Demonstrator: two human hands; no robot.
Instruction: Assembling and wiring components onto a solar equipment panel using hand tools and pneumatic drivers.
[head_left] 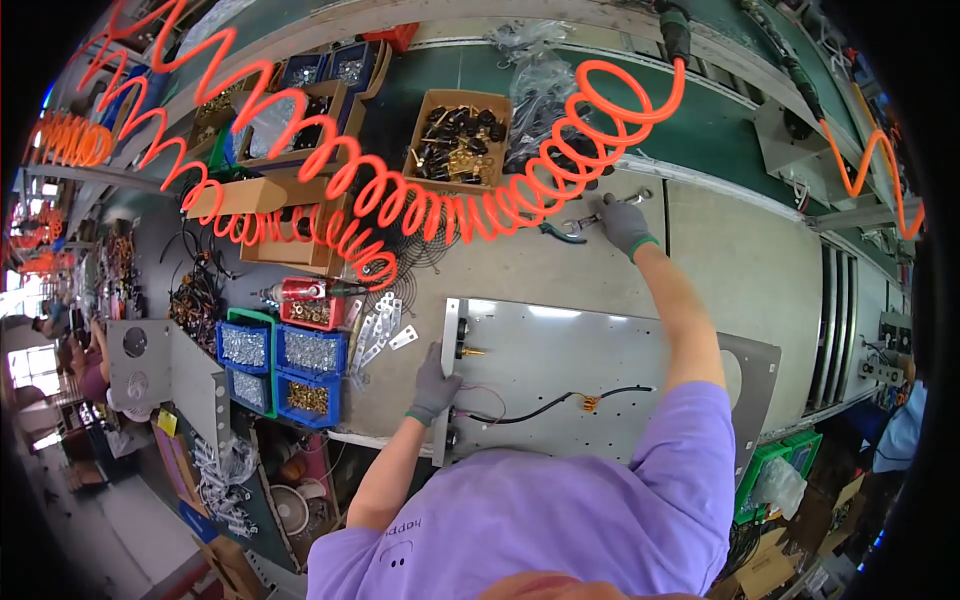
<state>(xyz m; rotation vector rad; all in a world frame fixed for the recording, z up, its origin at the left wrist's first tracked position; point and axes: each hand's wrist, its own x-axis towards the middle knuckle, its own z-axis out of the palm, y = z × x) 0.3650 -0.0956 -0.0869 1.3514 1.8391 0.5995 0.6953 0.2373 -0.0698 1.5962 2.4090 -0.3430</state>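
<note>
A large grey sheet-metal panel with a raised left flange lies on the bench before me. My left hand, in a grey glove, grips that flange, fingers on its outer side and thumb inside. A brass fitting sticks inward from the flange. Across the panel runs a black cable with a small copper-yellow coil. My right arm stretches over the panel, and my gloved right hand closes over a metal wrench at the back of the bench. Dark-handled pliers lie just left of it.
Orange coiled air hoses hang low across the bench. Blue bins of small hardware stand at left, beside loose metal plates and a red-bodied power tool. A cardboard box of black and brass fittings sits behind.
</note>
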